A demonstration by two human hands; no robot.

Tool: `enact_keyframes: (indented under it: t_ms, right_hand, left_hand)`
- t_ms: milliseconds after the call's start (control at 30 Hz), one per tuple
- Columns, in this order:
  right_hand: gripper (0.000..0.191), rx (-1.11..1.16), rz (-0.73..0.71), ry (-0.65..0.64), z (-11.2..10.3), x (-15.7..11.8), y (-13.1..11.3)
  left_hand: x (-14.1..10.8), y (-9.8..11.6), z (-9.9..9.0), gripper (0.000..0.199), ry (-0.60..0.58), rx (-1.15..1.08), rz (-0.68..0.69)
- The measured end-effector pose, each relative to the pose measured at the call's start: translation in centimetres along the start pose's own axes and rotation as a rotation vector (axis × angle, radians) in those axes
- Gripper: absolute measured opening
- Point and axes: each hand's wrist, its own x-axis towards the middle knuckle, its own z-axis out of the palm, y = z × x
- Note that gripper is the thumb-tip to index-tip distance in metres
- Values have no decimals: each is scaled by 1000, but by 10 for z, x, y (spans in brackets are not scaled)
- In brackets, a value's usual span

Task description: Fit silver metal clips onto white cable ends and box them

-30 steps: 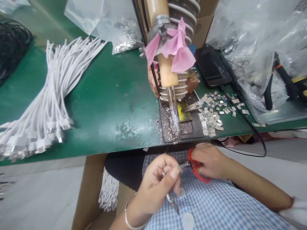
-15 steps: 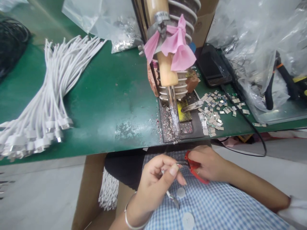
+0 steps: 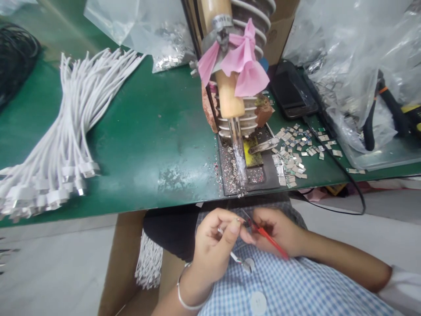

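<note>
Between the thumb and fingers of my left hand (image 3: 215, 243) is a white cable (image 3: 234, 256), pinched near one end. Its other visible end, with bare coloured wires and a small metal connector (image 3: 245, 266), hangs below the palm. My right hand (image 3: 279, 230) is closed round red-handled scissors (image 3: 272, 242), whose dark blades point toward the left fingertips. Both hands are close together over a blue checked apron (image 3: 279, 281), just below the table edge. The fingers partly hide the pinched cable end and the blades.
A soldering iron (image 3: 238, 149) hangs in a stand above a dark tray (image 3: 271, 175). Small metal connector boards (image 3: 292, 166) lie to its right, near a phone (image 3: 292, 90) and pliers (image 3: 391, 103). White cables (image 3: 72, 114) lie bundled on the green table (image 3: 148, 131).
The scissors have turned in my right hand, and their handles now slant down to the right. My right hand has moved slightly left. The hanging connector has swung a little right and up.
</note>
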Motion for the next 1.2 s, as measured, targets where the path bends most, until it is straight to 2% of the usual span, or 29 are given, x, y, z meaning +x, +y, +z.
enact_keyframes:
  t_ms: [200,300,400,633,833,967,1200]
  right_hand:
    - [30,-469,-316,110,-18,3,-2]
    - [31,-544,-387,145,-19,4,-2]
    - [31,-551,-391,157,-18,4,-3]
    - [24,-556,-296,91,-19,3,-2]
    - [37,-478,-411,117,-18,6,-4]
    - [34,-542,-393,131,-17,7,-3]
    - [31,-634,-445,132,-17,9,4]
  left_hand:
    - [-3,3,2,25,56,47,-83]
    - [-3,2,2,22,38,17,-89]
    - [-4,1,0,20,19,22,-99]
    - [-5,2,-3,24,-6,46,-115]
    - [-6,3,-3,15,-31,-50,-92]
    - [-6,2,-4,10,-56,-100,-80]
    - [-5,2,-2,10,-73,-106,-71]
